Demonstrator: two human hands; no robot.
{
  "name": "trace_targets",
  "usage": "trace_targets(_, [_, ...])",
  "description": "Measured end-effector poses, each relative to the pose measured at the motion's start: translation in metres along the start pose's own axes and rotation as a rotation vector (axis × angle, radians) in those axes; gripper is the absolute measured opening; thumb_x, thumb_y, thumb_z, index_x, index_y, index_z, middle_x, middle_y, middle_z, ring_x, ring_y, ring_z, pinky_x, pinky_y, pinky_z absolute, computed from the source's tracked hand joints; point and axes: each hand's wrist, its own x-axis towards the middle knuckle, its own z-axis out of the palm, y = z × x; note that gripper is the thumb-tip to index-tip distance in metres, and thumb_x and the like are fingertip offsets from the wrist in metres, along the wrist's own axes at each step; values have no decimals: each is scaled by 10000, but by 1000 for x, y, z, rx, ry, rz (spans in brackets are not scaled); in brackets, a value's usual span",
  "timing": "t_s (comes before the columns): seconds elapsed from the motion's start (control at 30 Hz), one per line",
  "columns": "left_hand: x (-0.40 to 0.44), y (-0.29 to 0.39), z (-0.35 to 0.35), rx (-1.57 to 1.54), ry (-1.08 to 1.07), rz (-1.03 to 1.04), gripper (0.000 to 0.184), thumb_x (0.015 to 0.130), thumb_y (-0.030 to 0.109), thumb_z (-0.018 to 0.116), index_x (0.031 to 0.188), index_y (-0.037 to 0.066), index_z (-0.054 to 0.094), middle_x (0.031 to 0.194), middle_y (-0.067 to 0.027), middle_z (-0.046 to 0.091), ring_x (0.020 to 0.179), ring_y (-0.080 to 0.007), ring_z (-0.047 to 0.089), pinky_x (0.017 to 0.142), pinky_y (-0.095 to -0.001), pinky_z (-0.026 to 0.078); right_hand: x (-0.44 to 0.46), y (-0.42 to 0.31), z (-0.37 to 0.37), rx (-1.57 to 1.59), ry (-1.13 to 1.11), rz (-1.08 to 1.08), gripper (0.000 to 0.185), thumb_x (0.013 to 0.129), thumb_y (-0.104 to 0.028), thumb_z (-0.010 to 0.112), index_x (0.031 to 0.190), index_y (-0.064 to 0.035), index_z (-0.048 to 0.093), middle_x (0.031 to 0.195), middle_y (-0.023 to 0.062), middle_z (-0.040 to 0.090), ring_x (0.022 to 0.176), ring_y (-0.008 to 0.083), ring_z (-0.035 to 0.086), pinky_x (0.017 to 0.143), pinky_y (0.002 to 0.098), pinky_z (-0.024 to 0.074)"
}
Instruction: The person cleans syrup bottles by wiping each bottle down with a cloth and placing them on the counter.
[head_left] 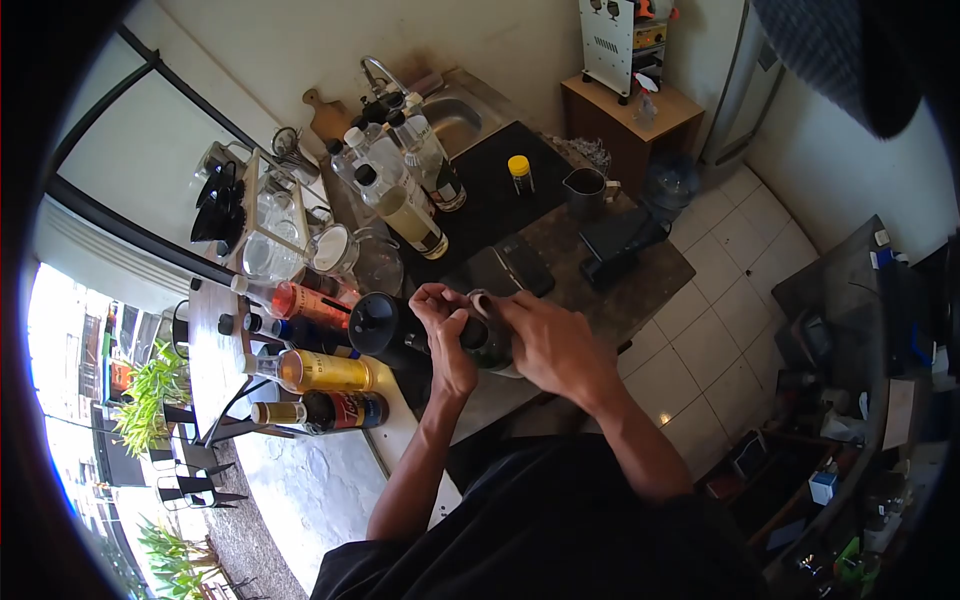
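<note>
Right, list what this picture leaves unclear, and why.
All in the head view:
Dark item: mostly covered by the left hand and right hand.
Bottle label: print too small to read.
Machine on the wooden cabinet: top cut off by the upper edge.
Sink: partly hidden by bottles.

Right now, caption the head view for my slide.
Left hand and right hand, close together, at a counter with bottles.

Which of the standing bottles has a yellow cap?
The short, dark, cylindrical bottle standing alone on the flat black mat; the taller clear bottles grouped near it wear black or white caps.
</note>
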Motion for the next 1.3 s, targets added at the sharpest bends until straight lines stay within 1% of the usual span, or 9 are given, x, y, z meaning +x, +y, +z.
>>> trace_targets(0.07, [1, -2, 0, -48, 16, 60, 433, 787, 262, 496, 1154, 56, 398, 1003, -67, 423, 925, -144, 418, 872, -277, 357, 10, 23, 11, 87, -289, 88, 395, 845, -51, 560, 1239, -62, 560, 1068, 117, 626, 1008, 355, 625, 813, 450, 517])
trace_targets(0.4, [2, 5, -2, 102, -91, 198, 235, 831, 208, 476, 965, 18, 507, 882, -31, 432, 794, -127, 387, 753, -250, 340, -13, 108, 96, 593, -173, -12, 439, 867, -3, 461, 1287, -81, 558, 1091, 210, 586, 945, 376, 610, 846, 416, 491])
trace_targets(0.47, [-7, 17, 2, 291, 42, 239, 207, 929, 218, 451, 921, 22, 517, 831, -14, 437, 741, -118, 380, 711, -253, 349, -10, 114, 103, 532, -452, 355, 426, 846, 31, 493, 1258, -52, 566, 1153, 156, 622, 1013, 298, 645, 894, 353, 496])
trace_targets(0.67, [-29, 37, 24, 228, 149, 141, 204, 996, 229, 469, 987, 26, 473, 846, -30, 447, 764, -118, 402, 710, -270, 365, -6, 75, 49, 556, 23, 180, 450, 859, -28, 486, 1306, -38, 536, 1229, 245, 604, 1098, 386, 617, 928, 385, 484])
trace_targets(0.8, [-21, 17, 21, 334, 139, 153, 154, 923, 146, 506, 946, 0, 465, 905, -78, 443, 804, -166, 446, 741, -301, 395, -8, 39, 8, 975, -29, 61, 450, 897, -78, 525, 1339, -4, 487, 1292, 266, 554, 1175, 397, 566, 971, 401, 451])
trace_targets(0.87, [-8, 16, 22, 343, 130, 404, 122, 817, 83, 497, 886, -12, 464, 941, -123, 450, 818, -220, 465, 731, -320, 401, -9, 24, 28, 518, 73, -300, 505, 951, -177, 534, 1398, 10, 391, 1359, 270, 471, 1239, 403, 495, 1012, 420, 413])
trace_targets(0.97, [-2, 23, 14, 333, 81, 368, 181, 803, 154, 475, 843, -13, 530, 936, -94, 453, 833, -167, 439, 765, -277, 362, -13, 24, 72, 534, 322, -368, 606, 993, -280, 487, 1465, 29, 266, 1472, 268, 328, 1337, 417, 386, 1058, 441, 370])
trace_targets(1.13, [6, 14, -2, 244, 37, 364, 167, 774, 151, 495, 812, -5, 539, 923, -94, 460, 820, -162, 442, 751, -275, 361, -24, 34, 116, 657, 325, -308, 735, 932, -165, 542, 1513, 27, 135, 1568, 269, 157, 1438, 422, 218, 1130, 439, 285])
trace_targets(1.3, [7, 15, 2, 267, -13, 444, 122, 774, 118, 557, 814, 4, 563, 864, -100, 487, 776, -198, 478, 710, -318, 394, -45, 70, 136, 600, 127, -64, 907, 829, 6, 634, 1532, -16, 61, 1554, 265, 203, 1430, 384, 265, 1117, 420, 310])
